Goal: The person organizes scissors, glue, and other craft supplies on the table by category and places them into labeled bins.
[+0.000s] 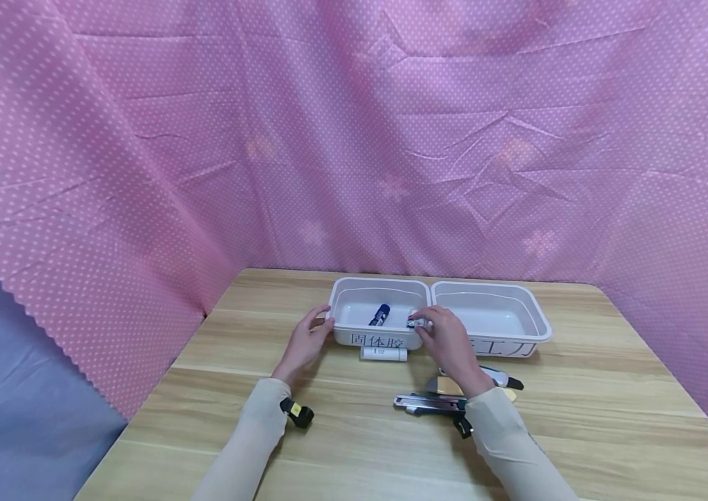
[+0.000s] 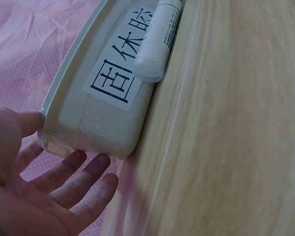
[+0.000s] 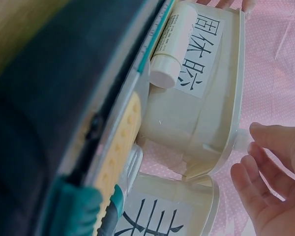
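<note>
My left hand rests at the left end of a white plastic bin, fingers spread and fairly straight; in the left wrist view its thumb touches the rim. Over the bin's right side, my right hand pinches a small glue stick between thumb and fingers. Its pale end shows beside the thumb in the right wrist view. A dark blue glue stick lies inside the bin. In front of the labelled wall, a white glue stick lies on the table.
A second white bin adjoins on the right, its label partly hidden by my right hand. Several utility knives lie beneath my right forearm, close to the right wrist camera. Pink dotted cloth hangs behind the wooden table.
</note>
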The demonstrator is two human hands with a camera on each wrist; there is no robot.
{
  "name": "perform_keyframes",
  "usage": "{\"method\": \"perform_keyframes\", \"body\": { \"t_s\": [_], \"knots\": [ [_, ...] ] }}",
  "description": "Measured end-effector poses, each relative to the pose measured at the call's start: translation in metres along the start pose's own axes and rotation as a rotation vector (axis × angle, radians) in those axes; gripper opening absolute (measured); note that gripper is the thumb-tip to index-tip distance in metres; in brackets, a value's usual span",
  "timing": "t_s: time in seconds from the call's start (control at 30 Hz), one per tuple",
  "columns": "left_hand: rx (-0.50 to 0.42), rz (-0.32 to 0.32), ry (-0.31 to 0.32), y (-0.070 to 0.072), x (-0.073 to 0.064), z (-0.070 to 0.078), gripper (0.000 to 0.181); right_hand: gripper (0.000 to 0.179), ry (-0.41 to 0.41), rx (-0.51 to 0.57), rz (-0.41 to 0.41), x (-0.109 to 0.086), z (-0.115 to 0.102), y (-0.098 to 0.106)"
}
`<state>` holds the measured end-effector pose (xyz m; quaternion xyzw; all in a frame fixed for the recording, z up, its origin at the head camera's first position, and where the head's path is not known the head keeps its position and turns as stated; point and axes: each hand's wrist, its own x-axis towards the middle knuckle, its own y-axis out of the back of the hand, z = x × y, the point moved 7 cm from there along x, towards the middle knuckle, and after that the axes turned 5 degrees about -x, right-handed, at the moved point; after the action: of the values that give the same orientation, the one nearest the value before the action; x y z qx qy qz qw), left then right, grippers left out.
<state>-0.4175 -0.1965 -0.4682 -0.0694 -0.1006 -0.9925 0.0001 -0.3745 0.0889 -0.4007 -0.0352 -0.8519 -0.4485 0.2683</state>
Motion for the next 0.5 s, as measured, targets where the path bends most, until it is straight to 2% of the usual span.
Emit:
{"method": "perform_keyframes", "body": {
  "t_s": [0.33,0.5],
  "knots": [
    [-0.014,-0.008,0.001,0.0006,0.0014,-0.0021,0.048,0.027,0.019,-0.007,-0.024,-0.0020,-0.0037,-0.0019],
    [0.009,-0.003,0.011,0.0017,0.0011,-0.0031,0.048,0.025,0.037,0.007,-0.050,-0.0036,-0.0085,-0.0042]
  ]
}}
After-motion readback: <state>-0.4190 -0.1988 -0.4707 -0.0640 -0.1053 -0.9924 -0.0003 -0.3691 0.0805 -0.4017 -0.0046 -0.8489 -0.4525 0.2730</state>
